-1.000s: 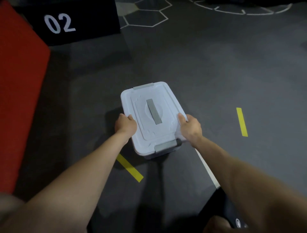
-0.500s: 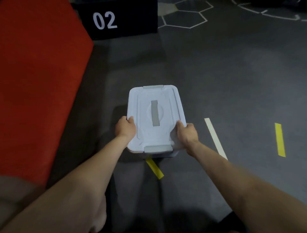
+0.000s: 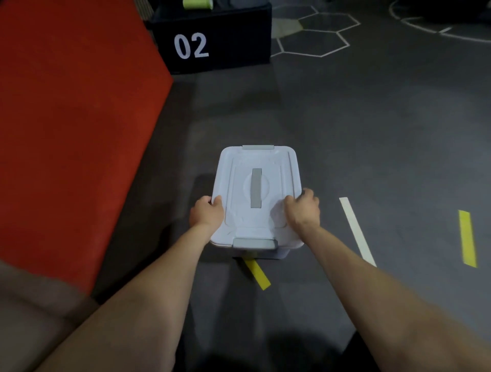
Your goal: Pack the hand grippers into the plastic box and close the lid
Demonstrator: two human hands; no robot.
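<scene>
The white rectangular plastic box point(image 3: 256, 196), grey-latched lid on, is gripped at its sides by the left hand point(image 3: 206, 215) and right hand point(image 3: 303, 211), fingers curled over the rim.

Plastic box point(image 3: 256, 193) contents hidden under shut lid; yellow floor tape point(image 3: 257, 273) partly beneath box; green object point(image 3: 197, 3) atop black crate cut off at top edge

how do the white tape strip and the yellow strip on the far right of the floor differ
The white tape strip is pale, while the yellow tape strip on the far right is bright yellow. The white one is narrower and looks longer, and it leans, with its far end nearer the white plastic box; the yellow one runs nearly straight away from the camera. Both lie flat on the dark grey floor.
</scene>
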